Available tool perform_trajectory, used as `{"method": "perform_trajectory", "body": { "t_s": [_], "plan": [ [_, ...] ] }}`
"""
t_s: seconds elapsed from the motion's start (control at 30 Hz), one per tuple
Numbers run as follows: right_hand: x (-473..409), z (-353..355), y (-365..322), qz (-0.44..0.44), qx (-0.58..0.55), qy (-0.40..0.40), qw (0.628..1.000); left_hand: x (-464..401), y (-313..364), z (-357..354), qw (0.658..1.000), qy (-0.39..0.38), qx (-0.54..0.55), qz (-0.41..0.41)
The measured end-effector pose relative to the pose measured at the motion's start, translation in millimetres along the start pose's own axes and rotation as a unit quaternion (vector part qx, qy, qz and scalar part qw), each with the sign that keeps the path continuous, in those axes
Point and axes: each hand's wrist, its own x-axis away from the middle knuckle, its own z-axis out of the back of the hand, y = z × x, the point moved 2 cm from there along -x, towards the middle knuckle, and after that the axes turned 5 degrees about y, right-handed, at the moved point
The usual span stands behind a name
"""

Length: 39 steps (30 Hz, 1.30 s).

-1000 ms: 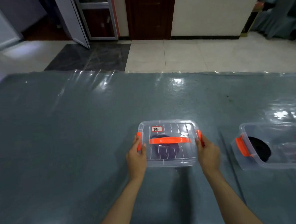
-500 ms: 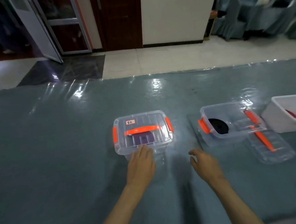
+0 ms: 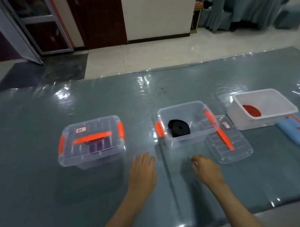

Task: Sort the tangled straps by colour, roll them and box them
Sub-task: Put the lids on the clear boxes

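A clear lidded box (image 3: 90, 142) with orange latches and handle stands at the left, a purple strap roll (image 3: 98, 145) inside it. To its right stands an open clear box (image 3: 188, 123) holding a black strap roll (image 3: 178, 128). Its clear lid (image 3: 229, 142) lies beside it, leaning on its right side. A white tub (image 3: 262, 107) at the far right holds a red strap roll (image 3: 251, 110). My left hand (image 3: 142, 171) hovers flat, fingers straight, between the two clear boxes. My right hand (image 3: 205, 168) is in front of the open box, fingers loosely curled, holding nothing.
A blue lid (image 3: 294, 130) with an orange handle lies in front of the white tub at the right edge. Glossy grey-blue sheeting (image 3: 45, 179) covers the table. Beyond the far edge are tiled floor, a door and draped chairs.
Both hands have let go of the lidded box's latches and drawn back. They now sit right of that box, near the open one. The view has swung right, showing the white tub and blue lid.
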Motion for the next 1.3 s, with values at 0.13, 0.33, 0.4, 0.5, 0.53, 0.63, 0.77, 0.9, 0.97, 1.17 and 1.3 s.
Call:
{"method": "perform_trajectory", "body": {
  "t_s": [0.13, 0.33, 0.4, 0.5, 0.53, 0.63, 0.77, 0.9, 0.97, 1.17, 1.3],
  "plan": [
    [-27.4, 8.5, 73.3, -0.007, -0.01, -0.023, 1.0, -35.5, 62.8, -10.5, 0.999, 0.034, 0.002, 0.021],
    [-59.4, 15.7, 163.0, -0.013, -0.036, -0.048, 0.998, -73.0, 112.8, -46.5, 0.996, -0.002, -0.013, 0.089],
    [-71.5, 17.3, 179.7, -0.017, -0.046, -0.044, 0.998, -79.9, 122.6, -55.1, 0.994, -0.006, -0.019, 0.105],
    [-92.3, 17.6, 193.7, -0.025, -0.058, -0.033, 0.997, -84.7, 131.0, -65.3, 0.992, -0.029, -0.018, 0.122],
    [-99.8, 16.8, 196.7, -0.021, -0.061, -0.035, 0.997, -85.3, 132.1, -67.6, 0.991, -0.026, -0.013, 0.127],
    [-121.2, 13.8, 202.9, -0.013, -0.07, -0.049, 0.996, -85.4, 133.1, -70.3, 0.989, -0.004, 0.039, 0.143],
    [-146.4, 9.6, 203.4, -0.023, -0.066, -0.019, 0.997, -87.7, 134.1, -72.2, 0.982, 0.02, 0.101, 0.161],
    [-169.7, 8.1, 201.3, -0.06, -0.103, 0.005, 0.993, -87.5, 140.8, -75.2, 0.977, 0.04, 0.096, 0.185],
    [-178.9, 8.6, 204.0, -0.075, -0.113, -0.007, 0.991, -87.9, 142.0, -75.6, 0.975, 0.047, 0.103, 0.192],
    [-166.2, 14.9, 219.3, -0.094, -0.159, -0.049, 0.982, -86.7, 138.1, -79.9, 0.975, 0.051, 0.104, 0.189],
    [-125.2, 20.8, 240.0, -0.113, -0.195, -0.017, 0.974, -86.5, 139.8, -81.5, 0.973, 0.055, 0.115, 0.191]
  ]
}}
